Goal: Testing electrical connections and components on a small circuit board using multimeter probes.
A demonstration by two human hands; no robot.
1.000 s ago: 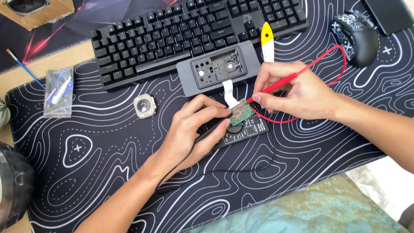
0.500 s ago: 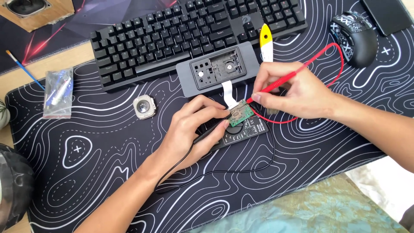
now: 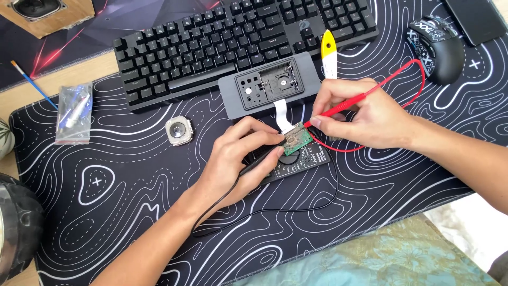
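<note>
Hands meet over a small green circuit board (image 3: 295,140) near the middle of a black desk mat (image 3: 132,212) patterned with white contour lines. The left hand (image 3: 238,159) lies curled on the mat, its fingers pressed together around a black probe (image 3: 259,162), thumb and fingertips touching the board's left edge; a black lead (image 3: 323,204) runs from under this hand in a loop across the mat. The right hand (image 3: 365,114) pinches a red probe (image 3: 338,108) between thumb and fingers, the probe's tip resting on the board's upper right corner, and a red lead (image 3: 418,79) arcs from it out to the right and back under the wrist. The board sits on top of a black multimeter (image 3: 304,161), tilted and partly hidden by both hands. A white ribbon cable (image 3: 282,112) links the board to a grey housing (image 3: 270,90) with an open recessed bay, which lies just beside the front edge of a black keyboard (image 3: 233,42). A yellow-handled tool (image 3: 328,53) rests against the housing's right end. Left of the hands a small square watch case (image 3: 178,130) lies on the mat, and further left a clear plastic bag (image 3: 75,112) of parts. A black mouse (image 3: 436,45) sits at the upper right, near the red lead's loop.
</note>
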